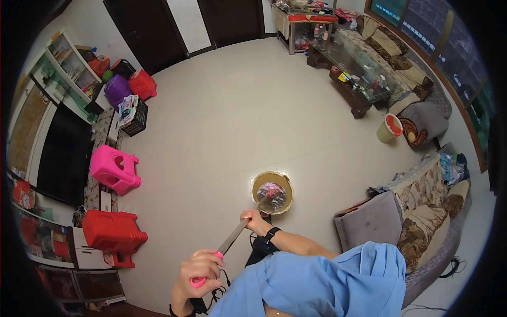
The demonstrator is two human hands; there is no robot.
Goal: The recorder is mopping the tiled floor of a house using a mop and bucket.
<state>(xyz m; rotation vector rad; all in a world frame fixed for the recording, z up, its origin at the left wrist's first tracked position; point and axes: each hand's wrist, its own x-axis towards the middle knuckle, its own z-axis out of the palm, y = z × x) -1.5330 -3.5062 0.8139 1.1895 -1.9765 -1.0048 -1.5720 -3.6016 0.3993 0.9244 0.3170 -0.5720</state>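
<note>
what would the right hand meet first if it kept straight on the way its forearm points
Beyond the pole it grips, the right hand would probably meet the pink stool, across the floor; its height is hard to judge, so it might pass above.

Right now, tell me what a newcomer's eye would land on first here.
First, the round bucket on the pale floor, with a mop head inside; the left hand and right hand grip the mop pole. Next, the bright pink stool at the left, with a red stool just below it in the picture.
</note>
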